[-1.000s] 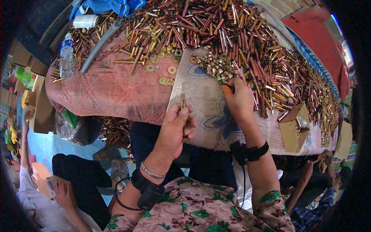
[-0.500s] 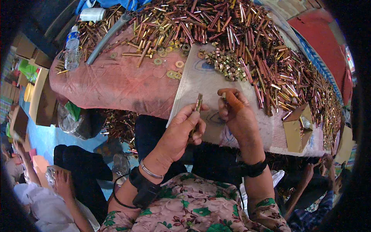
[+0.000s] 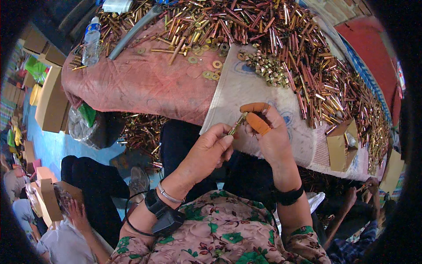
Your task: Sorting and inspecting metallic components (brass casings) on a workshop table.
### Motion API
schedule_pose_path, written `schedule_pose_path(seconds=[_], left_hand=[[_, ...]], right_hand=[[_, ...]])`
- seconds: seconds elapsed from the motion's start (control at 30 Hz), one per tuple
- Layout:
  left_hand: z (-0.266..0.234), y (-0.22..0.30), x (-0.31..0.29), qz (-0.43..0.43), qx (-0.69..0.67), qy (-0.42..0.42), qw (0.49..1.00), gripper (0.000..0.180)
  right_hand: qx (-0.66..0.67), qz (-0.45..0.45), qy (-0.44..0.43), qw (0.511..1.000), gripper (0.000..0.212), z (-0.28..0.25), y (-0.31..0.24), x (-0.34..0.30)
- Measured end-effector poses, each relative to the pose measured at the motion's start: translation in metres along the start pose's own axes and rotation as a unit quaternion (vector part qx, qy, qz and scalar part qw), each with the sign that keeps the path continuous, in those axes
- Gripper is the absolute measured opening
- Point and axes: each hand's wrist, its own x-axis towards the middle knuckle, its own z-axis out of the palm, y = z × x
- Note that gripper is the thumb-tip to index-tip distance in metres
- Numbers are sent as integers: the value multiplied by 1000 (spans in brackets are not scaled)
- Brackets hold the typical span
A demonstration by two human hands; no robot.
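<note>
My left hand (image 3: 210, 146) is closed around a metal anchor bolt (image 3: 236, 125), whose threaded end points up and to the right. At that end my right hand (image 3: 276, 140) pinches a small nut (image 3: 244, 115) between thumb and forefinger. Both of those fingers wear orange finger covers (image 3: 256, 123). The nut is partly hidden, so I cannot tell whether it sits on the thread. Just beyond my hands lies a heap of small brassy nuts (image 3: 269, 68) on a pale cloth (image 3: 233, 94). Flat washers (image 3: 212, 75) are scattered left of it.
A big pile of metal bolts and sleeves (image 3: 303, 61) covers the far and right side. A grey tube (image 3: 134, 33) and a plastic bottle (image 3: 91, 46) lie far left. An open cardboard box (image 3: 339, 152) stands right. Other people sit at lower left and lower right.
My hands have come together: the nut in my right fingers has moved left to the bolt's threaded end. The bolt has tilted to the right. The view has shifted slightly.
</note>
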Motion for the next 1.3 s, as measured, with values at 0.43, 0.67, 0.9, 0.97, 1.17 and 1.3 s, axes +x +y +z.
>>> schedule_pose_path(seconds=[0.43,0.67,0.9,0.97,1.17,1.3], left_hand=[[-9,-2,-11,47,137,29,989,16],[-11,-11,-10,93,216,63,970,18],[-24,-17,-15,101,369,87,920,23],[-20,-25,-9,156,361,53,918,23],[-40,-33,-29,210,314,105,920,17],[-33,-38,-33,282,295,107,907,15]], right_hand=[[-184,-17,-43,982,15,2,-2,1],[-196,19,-33,980,16,6,3,2],[-290,-79,-26,953,12,21,11,-8],[-373,-102,-33,922,9,8,11,-11],[-236,-27,-39,971,10,50,2,-14],[-373,-116,-51,919,14,29,20,-6]])
